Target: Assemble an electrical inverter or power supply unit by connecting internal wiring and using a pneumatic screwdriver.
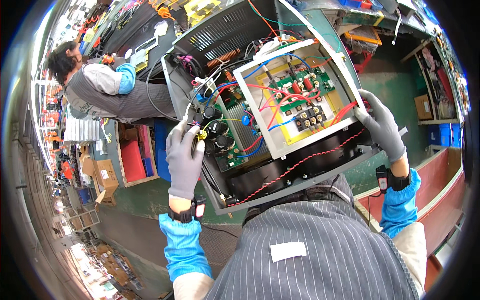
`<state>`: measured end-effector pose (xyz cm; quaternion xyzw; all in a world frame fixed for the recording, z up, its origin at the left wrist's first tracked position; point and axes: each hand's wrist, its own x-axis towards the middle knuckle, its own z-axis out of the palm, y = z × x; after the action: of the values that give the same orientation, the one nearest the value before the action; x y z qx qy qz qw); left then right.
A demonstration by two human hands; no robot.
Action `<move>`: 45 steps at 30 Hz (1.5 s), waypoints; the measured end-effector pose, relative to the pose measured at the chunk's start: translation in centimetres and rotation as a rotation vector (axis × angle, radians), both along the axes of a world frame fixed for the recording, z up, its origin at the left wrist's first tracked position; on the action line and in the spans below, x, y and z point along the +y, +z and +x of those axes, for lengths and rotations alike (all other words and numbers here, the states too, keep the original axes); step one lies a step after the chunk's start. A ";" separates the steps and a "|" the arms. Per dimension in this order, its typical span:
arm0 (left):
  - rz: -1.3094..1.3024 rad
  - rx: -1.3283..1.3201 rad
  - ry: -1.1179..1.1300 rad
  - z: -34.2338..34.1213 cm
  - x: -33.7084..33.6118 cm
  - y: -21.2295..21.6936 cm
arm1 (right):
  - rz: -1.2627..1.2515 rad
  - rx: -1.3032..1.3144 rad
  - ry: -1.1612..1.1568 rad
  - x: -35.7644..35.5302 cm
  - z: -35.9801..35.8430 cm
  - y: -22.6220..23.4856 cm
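Note:
A dark metal equipment case (300,187) lies open in front of me, packed with wiring. Inside it a pale metal frame (280,150) stands tilted, holding a green circuit board (302,92) and a black terminal block (310,119). My left hand (184,160), in a grey glove, has its fingers curled at the left wall by a yellow part (201,135) and a black cable; what they pinch is hidden. Black capacitors (216,127) sit just beside them. My gloved right hand (384,127) grips the right edge of the case, its thumb near red wires (345,112).
A co-worker (115,90) in a striped apron works at the bench on the left. Shelves with red and blue bins (132,160) and a cardboard box (102,177) stand at left. A red-sided wooden trough (435,185) and blue bins (442,135) are at right.

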<state>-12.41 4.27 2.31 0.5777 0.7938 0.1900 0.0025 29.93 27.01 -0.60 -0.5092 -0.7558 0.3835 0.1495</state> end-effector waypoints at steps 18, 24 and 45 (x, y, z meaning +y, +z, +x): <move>-0.095 0.232 -0.107 -2.0 2.6 -1.2 | 0.056 0.080 -0.001 0.1 0.5 -0.8; -0.161 0.117 -0.183 -2.1 2.9 -1.0 | 0.035 0.079 0.001 0.0 0.6 -1.0; -0.265 0.105 -0.297 4.0 -6.9 -2.7 | 0.039 0.154 0.159 0.6 1.3 -1.4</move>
<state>-8.45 -2.63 -0.35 0.6920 0.7171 0.0512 0.0653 31.20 27.64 -1.97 -0.4137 -0.7875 0.4171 0.1861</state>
